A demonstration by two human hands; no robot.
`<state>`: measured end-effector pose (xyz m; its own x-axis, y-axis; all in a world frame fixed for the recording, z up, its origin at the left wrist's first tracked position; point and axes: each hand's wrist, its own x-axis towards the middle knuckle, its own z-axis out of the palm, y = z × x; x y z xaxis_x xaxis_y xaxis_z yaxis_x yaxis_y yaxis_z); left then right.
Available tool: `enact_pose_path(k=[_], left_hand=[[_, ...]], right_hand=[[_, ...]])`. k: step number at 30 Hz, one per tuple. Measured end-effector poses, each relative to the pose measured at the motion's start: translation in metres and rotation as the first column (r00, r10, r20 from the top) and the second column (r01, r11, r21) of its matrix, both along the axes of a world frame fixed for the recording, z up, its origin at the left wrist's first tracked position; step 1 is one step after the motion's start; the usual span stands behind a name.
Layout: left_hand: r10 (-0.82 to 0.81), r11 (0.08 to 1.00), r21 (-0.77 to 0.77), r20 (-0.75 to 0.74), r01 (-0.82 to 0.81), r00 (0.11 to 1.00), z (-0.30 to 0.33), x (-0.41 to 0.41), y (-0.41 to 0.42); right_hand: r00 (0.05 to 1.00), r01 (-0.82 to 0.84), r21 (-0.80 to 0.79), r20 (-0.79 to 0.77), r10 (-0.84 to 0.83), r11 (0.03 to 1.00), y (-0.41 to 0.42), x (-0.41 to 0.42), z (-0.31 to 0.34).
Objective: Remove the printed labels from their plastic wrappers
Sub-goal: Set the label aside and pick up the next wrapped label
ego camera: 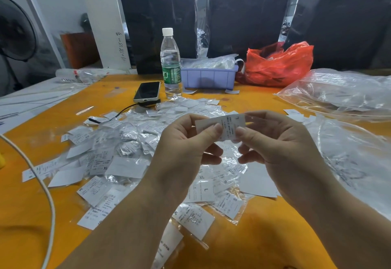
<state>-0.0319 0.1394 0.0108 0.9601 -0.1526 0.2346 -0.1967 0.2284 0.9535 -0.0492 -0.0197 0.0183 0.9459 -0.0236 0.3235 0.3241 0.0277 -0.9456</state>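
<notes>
A white printed label (227, 123) marked "L" is held up above the orange table (264, 237), still inside a clear plastic wrapper. My left hand (188, 143) pinches its left side between thumb and fingers. My right hand (273, 139) pinches its right side, thumb in front. Below both hands lies a heap of wrapped labels (118, 158) and loose white labels, with sizes such as XL, M and S showing.
A water bottle (171, 63), a phone (147, 91) with a black cable, a lilac bin (209, 77) and a red plastic bag (279, 65) stand at the back. Large clear bags (342, 95) lie at the right. A white cable (45, 194) curves at the left.
</notes>
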Motion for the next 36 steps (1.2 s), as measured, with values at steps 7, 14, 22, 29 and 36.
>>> enact_pose_path(k=[7, 14, 22, 29, 36], left_hand=[[0.004, 0.999, -0.050, -0.034, -0.005, 0.999, -0.0010, 0.0002, -0.0028], [0.010, 1.000, 0.010, -0.029, -0.010, 1.000, -0.0011, 0.0006, -0.0003], [0.043, 0.978, 0.198, 0.132, -0.069, 0.990, -0.0007, -0.0003, 0.0031], [0.090, 0.978, 0.182, 0.059, -0.100, 0.994, -0.0004, 0.0002, 0.0013], [0.164, 0.944, 0.256, 0.177, -0.206, 0.970, -0.0018, -0.0015, 0.0008]], right_hand=[[1.000, -0.021, 0.000, -0.012, 0.021, 1.000, -0.0001, 0.0002, 0.0004], [1.000, -0.007, 0.032, 0.007, 0.007, 0.999, -0.0005, 0.0000, 0.0007], [1.000, -0.030, -0.078, -0.011, 0.029, 0.996, -0.0019, -0.0004, 0.0004], [1.000, 0.008, -0.072, -0.011, -0.009, 0.997, -0.0048, 0.0023, -0.0022], [0.998, 0.053, -0.042, -0.014, -0.054, 0.998, -0.0041, 0.0009, -0.0032]])
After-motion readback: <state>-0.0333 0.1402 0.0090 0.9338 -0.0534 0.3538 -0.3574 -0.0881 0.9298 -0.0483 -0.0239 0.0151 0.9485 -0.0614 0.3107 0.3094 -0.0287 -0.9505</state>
